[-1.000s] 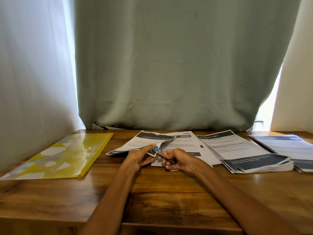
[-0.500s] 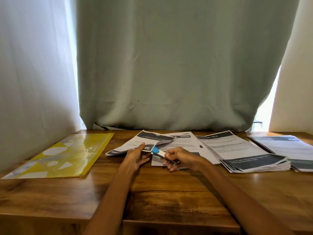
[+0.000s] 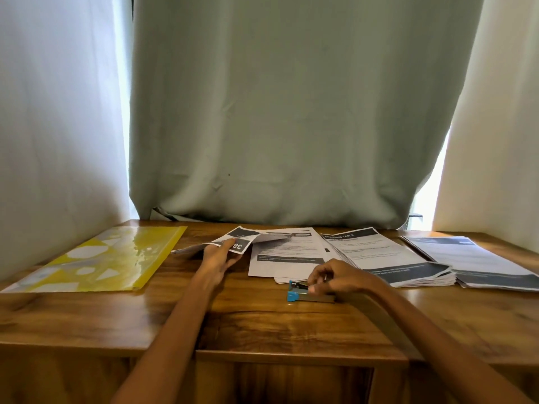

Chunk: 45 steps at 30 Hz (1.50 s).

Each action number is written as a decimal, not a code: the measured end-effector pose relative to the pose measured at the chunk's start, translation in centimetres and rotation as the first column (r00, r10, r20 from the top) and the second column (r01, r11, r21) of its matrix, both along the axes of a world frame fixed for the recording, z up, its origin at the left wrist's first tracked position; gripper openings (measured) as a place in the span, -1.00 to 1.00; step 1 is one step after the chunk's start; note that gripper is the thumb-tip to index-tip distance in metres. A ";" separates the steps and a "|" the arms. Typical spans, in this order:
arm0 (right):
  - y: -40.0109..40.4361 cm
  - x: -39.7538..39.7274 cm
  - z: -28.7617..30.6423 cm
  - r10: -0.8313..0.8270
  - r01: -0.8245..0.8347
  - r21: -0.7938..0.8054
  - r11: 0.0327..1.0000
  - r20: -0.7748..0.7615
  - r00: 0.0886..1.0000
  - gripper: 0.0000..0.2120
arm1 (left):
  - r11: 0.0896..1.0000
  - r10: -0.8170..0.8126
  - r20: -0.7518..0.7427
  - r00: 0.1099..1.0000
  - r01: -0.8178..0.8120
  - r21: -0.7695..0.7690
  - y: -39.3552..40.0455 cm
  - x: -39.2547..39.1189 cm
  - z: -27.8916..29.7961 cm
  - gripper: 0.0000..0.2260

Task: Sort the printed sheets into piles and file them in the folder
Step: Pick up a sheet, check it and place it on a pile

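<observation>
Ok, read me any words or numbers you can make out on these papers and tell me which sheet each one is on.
"38": white on a dark corner block, upside down, on the stapled sheets that the left hand holds.
"TABLE": end of the white heading on the dark band atop the thick pile; the word before it is too blurred.
Body text on all sheets, and the far right pile: too small or blurred to read.

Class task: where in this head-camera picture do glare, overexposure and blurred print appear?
Head view: glare streaks the yellow folder; daylight blows out the gap beside the curtain at right; print on the sheet piles is too soft to read; wide-angle bowing at the edges.
</observation>
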State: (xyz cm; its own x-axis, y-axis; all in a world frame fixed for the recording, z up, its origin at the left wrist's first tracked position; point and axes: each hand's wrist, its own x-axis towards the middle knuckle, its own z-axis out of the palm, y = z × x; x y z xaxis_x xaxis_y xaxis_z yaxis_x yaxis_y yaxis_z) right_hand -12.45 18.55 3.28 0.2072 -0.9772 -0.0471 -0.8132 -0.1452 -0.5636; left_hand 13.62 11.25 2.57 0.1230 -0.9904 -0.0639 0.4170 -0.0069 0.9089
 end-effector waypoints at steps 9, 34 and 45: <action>-2.0 7.2 5.9 -0.033 -0.026 -0.618 0.786 -0.084 0.996 -0.28 | 0.946 -0.040 0.076 0.996 0.063 -0.319 5.6 3.4 9.6 -0.85; 0.6 13.1 7.2 0.163 0.274 -0.381 0.883 0.797 0.582 -0.60 | 0.678 0.574 0.307 0.759 -0.230 -0.698 9.8 6.1 11.9 -0.78; -2.4 16.5 -2.2 -0.003 0.169 -0.225 0.960 0.593 0.805 -0.47 | 0.943 0.331 0.783 0.526 -0.222 -0.250 5.1 10.4 -1.3 -0.59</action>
State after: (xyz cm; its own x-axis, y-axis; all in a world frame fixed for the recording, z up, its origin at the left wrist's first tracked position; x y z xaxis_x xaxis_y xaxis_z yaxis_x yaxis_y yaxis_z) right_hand 4.04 16.14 1.09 0.0280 -0.9515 0.3064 -0.3586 -0.2956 -0.8854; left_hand 24.00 16.33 1.30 0.3366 -0.8900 0.3076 -0.5253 0.0936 0.8457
